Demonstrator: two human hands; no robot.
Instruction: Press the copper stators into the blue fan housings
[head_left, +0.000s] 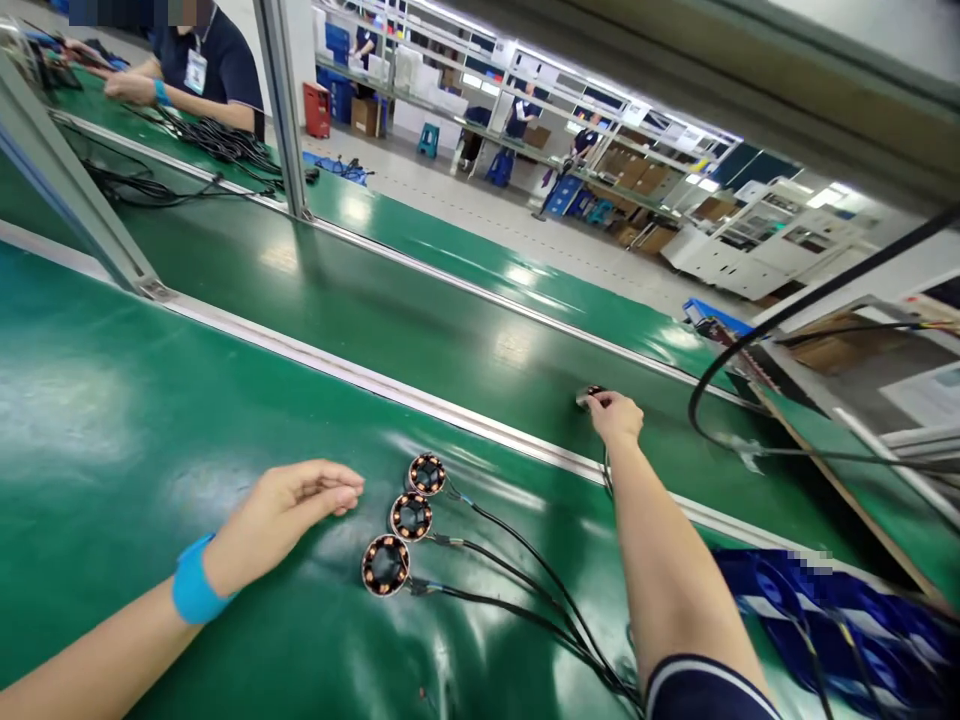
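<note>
On the green mat lie three motor stators, black rings with copper windings: the far stator (pixel 427 457), the middle stator (pixel 411 493) and the near stator (pixel 385 537), with black cables (pixel 525 553) trailing right. My left hand (pixel 300 497), a blue band at its wrist, hovers just left of them with fingers loosely extended and nothing visible in them. Reaching over the recessed green strip, my right hand (pixel 619 417) is closed on another stator (pixel 592 396), partly hidden by the fingers. Its cable (pixel 606 468) hangs below the hand.
A metal rail (pixel 360 378) crosses the bench, with upright posts at left. Blue trays or bags with cables (pixel 825 630) lie at lower right. A black cable (pixel 701 390) loops at right. Across the bench a co-worker (pixel 214 70) sits by bundled black cables (pixel 225 140).
</note>
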